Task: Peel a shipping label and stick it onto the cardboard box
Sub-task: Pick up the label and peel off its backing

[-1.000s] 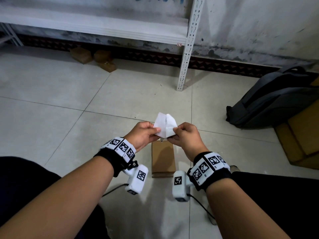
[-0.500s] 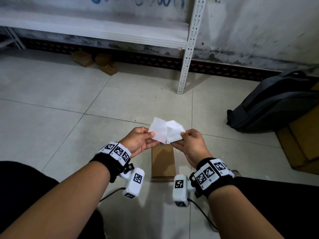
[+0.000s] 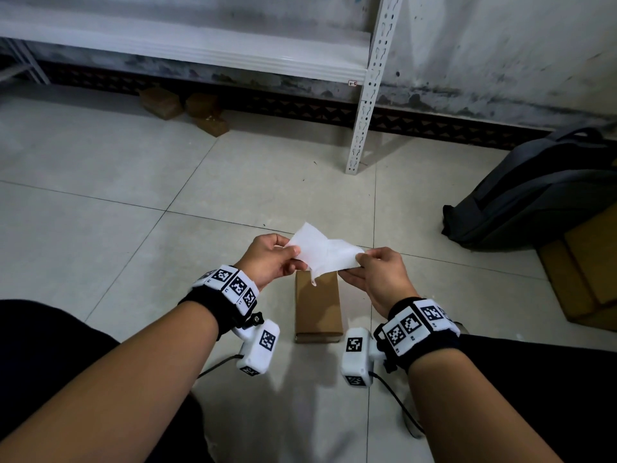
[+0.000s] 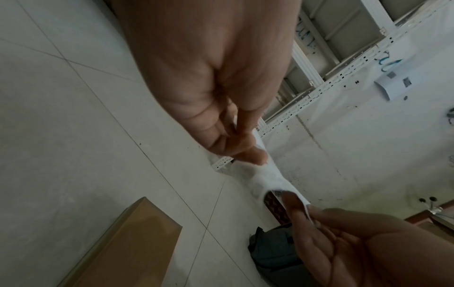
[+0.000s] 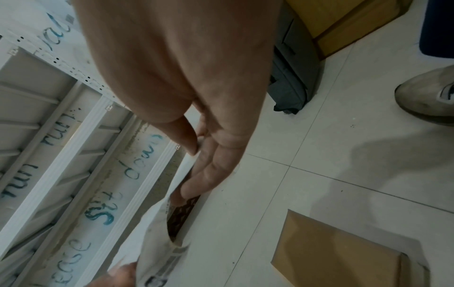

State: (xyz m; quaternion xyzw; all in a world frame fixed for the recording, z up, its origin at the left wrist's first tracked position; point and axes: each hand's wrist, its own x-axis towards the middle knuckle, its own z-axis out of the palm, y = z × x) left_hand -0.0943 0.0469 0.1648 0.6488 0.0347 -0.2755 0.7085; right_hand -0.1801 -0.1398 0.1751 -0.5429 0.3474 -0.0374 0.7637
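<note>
I hold a white shipping label [image 3: 325, 253] and its backing as two white sheets still joined in the middle. My left hand [image 3: 292, 250] pinches the left sheet, and my right hand [image 3: 359, 264] pinches the right sheet. Which sheet is the label I cannot tell. The sheets hang stretched above the far end of a brown cardboard box [image 3: 319, 309] lying flat on the tiled floor. In the left wrist view my left hand [image 4: 245, 153] pinches the paper [image 4: 265, 178] above the box [image 4: 127, 248]. In the right wrist view the thumb and fingers of my right hand [image 5: 196, 147] pinch the printed sheet [image 5: 157, 233].
A dark backpack [image 3: 541, 185] lies at the right beside flattened cardboard [image 3: 587, 262]. A white shelf post [image 3: 364, 111] stands on the floor beyond the box. Small brown boxes [image 3: 180, 105] sit under the shelf. A shoe [image 5: 427, 97] rests right of the box.
My hands have drawn apart sideways. The two sheets, bunched in a peak a second ago, are now pulled wide with only a central strip still joined.
</note>
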